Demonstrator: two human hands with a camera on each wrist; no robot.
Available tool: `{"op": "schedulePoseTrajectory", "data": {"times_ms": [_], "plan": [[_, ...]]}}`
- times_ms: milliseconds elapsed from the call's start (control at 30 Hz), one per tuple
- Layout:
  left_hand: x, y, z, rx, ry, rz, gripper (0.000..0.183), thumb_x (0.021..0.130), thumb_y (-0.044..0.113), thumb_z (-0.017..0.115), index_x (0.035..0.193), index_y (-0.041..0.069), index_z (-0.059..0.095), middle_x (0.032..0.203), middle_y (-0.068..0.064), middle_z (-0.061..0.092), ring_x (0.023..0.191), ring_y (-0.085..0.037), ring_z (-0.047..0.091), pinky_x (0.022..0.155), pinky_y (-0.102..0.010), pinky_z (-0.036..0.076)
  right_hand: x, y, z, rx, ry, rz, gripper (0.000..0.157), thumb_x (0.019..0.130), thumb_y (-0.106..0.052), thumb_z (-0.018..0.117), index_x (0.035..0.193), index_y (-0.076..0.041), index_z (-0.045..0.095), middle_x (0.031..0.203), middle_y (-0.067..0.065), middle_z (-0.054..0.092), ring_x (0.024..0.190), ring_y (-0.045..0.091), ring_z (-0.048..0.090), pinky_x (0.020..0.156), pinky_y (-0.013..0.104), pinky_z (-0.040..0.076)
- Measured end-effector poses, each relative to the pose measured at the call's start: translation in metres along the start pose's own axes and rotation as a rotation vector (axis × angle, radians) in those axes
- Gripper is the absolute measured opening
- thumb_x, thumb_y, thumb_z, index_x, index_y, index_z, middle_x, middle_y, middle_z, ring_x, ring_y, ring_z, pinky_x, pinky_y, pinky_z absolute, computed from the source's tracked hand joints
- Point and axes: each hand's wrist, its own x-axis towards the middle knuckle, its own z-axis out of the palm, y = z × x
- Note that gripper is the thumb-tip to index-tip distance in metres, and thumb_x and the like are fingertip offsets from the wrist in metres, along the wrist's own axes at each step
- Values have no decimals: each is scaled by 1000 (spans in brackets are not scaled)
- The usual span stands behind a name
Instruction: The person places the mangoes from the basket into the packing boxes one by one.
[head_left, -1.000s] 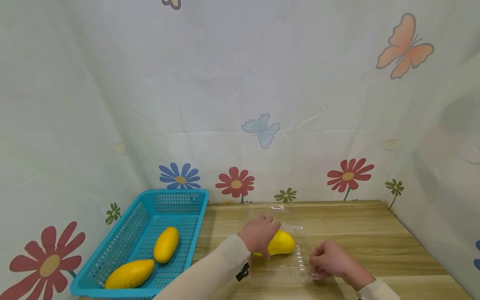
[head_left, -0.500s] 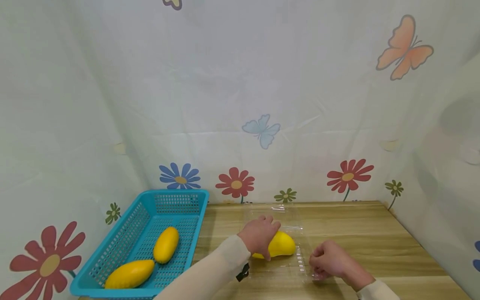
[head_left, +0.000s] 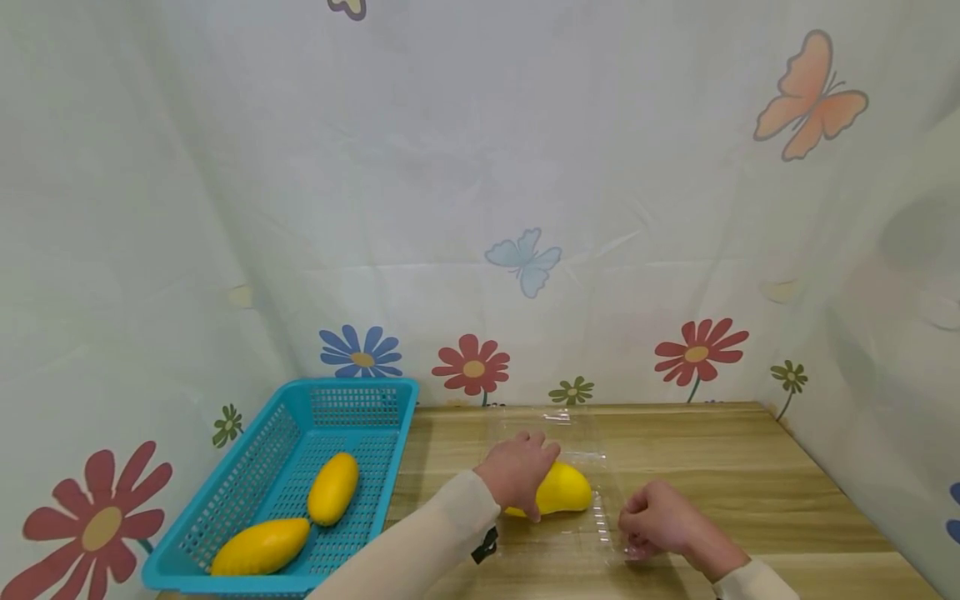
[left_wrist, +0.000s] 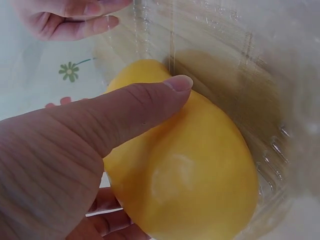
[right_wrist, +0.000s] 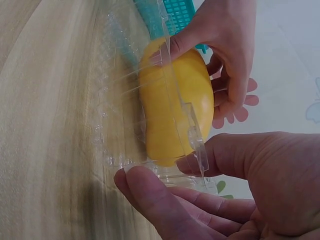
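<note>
A yellow mango (head_left: 566,490) lies in a clear plastic clamshell container (head_left: 551,542) on the wooden table. My left hand (head_left: 519,471) grips the mango from the left; its thumb crosses one side of the mango (left_wrist: 190,170) in the left wrist view, with fingers round the other. At the container's near right corner, my right hand (head_left: 658,518) pinches the rim. The right wrist view has the thumb and fingers of that hand on the clear container (right_wrist: 116,100), close to the mango's (right_wrist: 182,95) end. The container's lid (head_left: 543,427) lies folded back toward the wall.
To the left stands a blue-green plastic basket (head_left: 397,492) holding two mangoes, one (head_left: 333,489) further back and one (head_left: 261,547) nearer. A white curtain (head_left: 420,167) printed with flowers and butterflies surrounds the wooden table (head_left: 720,467). Table surface extends right of the container.
Both hands keep their places on the mango and the container. The mango has tilted very slightly under my left hand since a second ago.
</note>
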Motion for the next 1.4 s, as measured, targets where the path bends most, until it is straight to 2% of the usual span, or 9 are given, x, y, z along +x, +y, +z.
{"op": "schedulePoseTrajectory", "data": {"times_ms": [300,433,600,667,867,1000,1067,1233,1400], "plan": [[-6,-7,-5,-69,-2,-13,83,70,49,92,138,23,52,132,1,58,116,-19,55,103,-39,56,-1,-1,1,1,7,-9,14,86,-1,60,87,10,69,64,0,59,57,9,63,55,27,59],[-12,-14,-13,-106,10,-18,82,72,48,91,139,23,52,134,0,58,116,-18,56,104,-36,55,-2,-2,1,2,23,6,14,86,-1,61,90,10,68,66,2,61,57,10,63,56,28,60],[-25,-31,-28,-252,8,-28,73,78,43,88,140,23,53,135,-2,57,112,-17,56,102,-34,57,-2,-4,2,-4,33,20,14,86,-1,61,91,10,69,67,3,62,58,10,64,57,28,60],[-30,-40,-32,-294,17,-45,71,81,42,86,140,22,53,137,-3,56,114,-17,56,102,-36,57,-2,-4,2,-2,31,16,15,86,-1,61,91,10,69,67,3,63,58,10,64,57,28,60],[-47,-80,-46,-263,92,-86,66,86,41,81,141,18,53,140,-7,56,121,-23,58,103,-42,57,-2,-3,2,-6,40,18,15,86,-1,61,91,10,69,67,4,64,58,10,65,57,28,60],[-60,-107,-52,-307,138,-123,60,92,34,75,143,12,52,144,-11,55,127,-28,58,106,-47,54,-2,-3,2,-13,42,33,14,87,-2,62,91,10,70,67,4,64,59,11,65,57,29,60],[-66,-118,-54,-345,154,-163,55,96,30,71,143,10,51,145,-13,55,128,-30,58,107,-48,53,-2,-2,2,-10,37,40,14,87,-2,62,90,9,70,67,3,62,59,10,65,58,29,61],[-80,-150,-53,-344,217,-261,46,101,23,62,142,5,52,141,-16,58,124,-31,61,107,-49,53,-3,-1,2,3,24,35,13,87,-2,62,88,8,70,66,1,58,58,10,63,58,28,61],[-97,-183,-44,-316,247,-322,40,101,13,53,139,-2,51,140,-22,56,122,-36,59,107,-53,51,-1,-3,2,6,25,40,15,87,-3,62,91,9,70,66,2,62,58,10,65,57,28,60]]}}
